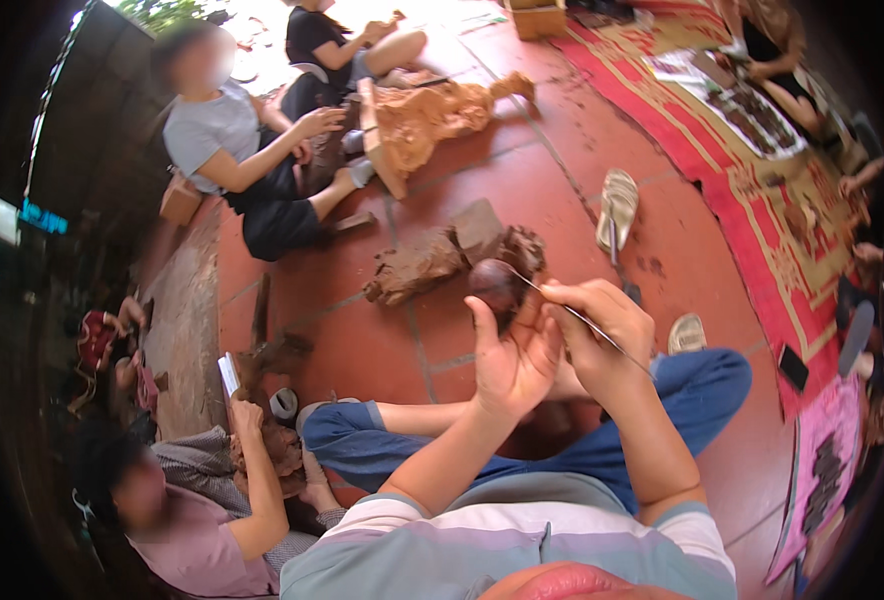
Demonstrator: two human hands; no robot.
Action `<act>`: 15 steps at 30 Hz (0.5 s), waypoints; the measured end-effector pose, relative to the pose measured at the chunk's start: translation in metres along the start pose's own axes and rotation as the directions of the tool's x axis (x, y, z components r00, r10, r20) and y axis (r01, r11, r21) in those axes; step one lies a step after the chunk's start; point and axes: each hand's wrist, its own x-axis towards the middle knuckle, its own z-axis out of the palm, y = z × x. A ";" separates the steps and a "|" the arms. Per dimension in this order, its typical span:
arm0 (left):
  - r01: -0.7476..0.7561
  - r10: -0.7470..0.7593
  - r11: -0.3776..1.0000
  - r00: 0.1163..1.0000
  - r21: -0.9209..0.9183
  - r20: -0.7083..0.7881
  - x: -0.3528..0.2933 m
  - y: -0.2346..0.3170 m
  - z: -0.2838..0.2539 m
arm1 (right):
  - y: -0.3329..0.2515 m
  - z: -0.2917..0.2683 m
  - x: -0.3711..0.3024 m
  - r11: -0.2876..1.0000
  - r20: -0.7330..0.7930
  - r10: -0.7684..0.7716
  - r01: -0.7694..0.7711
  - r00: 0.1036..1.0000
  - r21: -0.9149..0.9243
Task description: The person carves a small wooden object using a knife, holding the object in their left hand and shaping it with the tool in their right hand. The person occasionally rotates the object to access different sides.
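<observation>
My left hand (514,355) is raised over my crossed legs, palm turned up, thumb and fingers around the lower side of a dark brown, rounded lump (495,283). The lump has a smooth, shiny face; its far side is hidden. In my right hand (605,322) a thin metal tool (594,328) is pinched, its slim tip reaching the lump's right side. Just beyond lies a long, rough brown carved piece (417,268) with a squarish block (478,230) resting against it.
A sandal (617,210) and a long-handled tool (613,242) lie ahead on red floor tiles. A person with a knife-like blade (229,375) sits close on my left. A large orange-brown carving (432,120) lies farther off near seated people. A phone (792,368) rests beside the red mat (752,270).
</observation>
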 end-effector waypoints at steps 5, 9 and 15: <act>-0.010 0.009 1.000 1.000 0.007 0.015 0.004 0.005 -0.004 | -0.004 0.005 0.011 0.998 0.060 0.067 -0.068 0.996 0.016; 0.103 -0.100 0.995 0.981 -0.013 0.166 0.004 0.004 -0.008 | -0.009 -0.002 0.003 0.998 0.094 0.013 -0.019 0.995 0.057; 0.021 -0.021 0.999 1.000 0.026 -0.007 0.003 -0.003 0.010 | -0.013 0.000 0.008 0.999 0.053 -0.024 0.025 0.998 -0.027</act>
